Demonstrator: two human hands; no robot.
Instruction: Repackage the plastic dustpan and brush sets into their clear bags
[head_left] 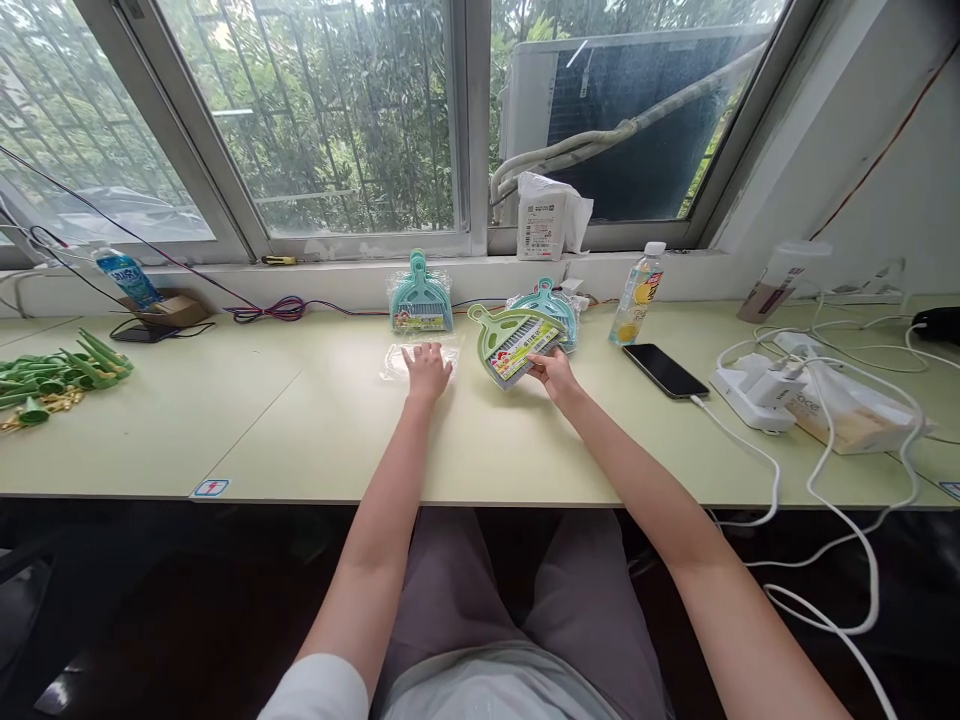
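My left hand (426, 370) rests with fingers spread flat on a clear plastic bag (442, 353) lying on the pale green table (300, 420). My right hand (551, 370) grips the lower edge of a green mini dustpan-and-brush set (510, 340), tilted up off the table. Behind it lies a teal dustpan set (551, 303). Another teal dustpan set (420, 295), wrapped in plastic, leans against the wall under the window.
A smartphone (664, 370) lies right of my hand, cabled to a white power strip (757, 395). A drink bottle (636, 295) stands behind it. Green plastic pieces (60, 370) lie far left, a blue bottle (127, 275) beyond them. A tissue pack (547, 215) sits on the sill.
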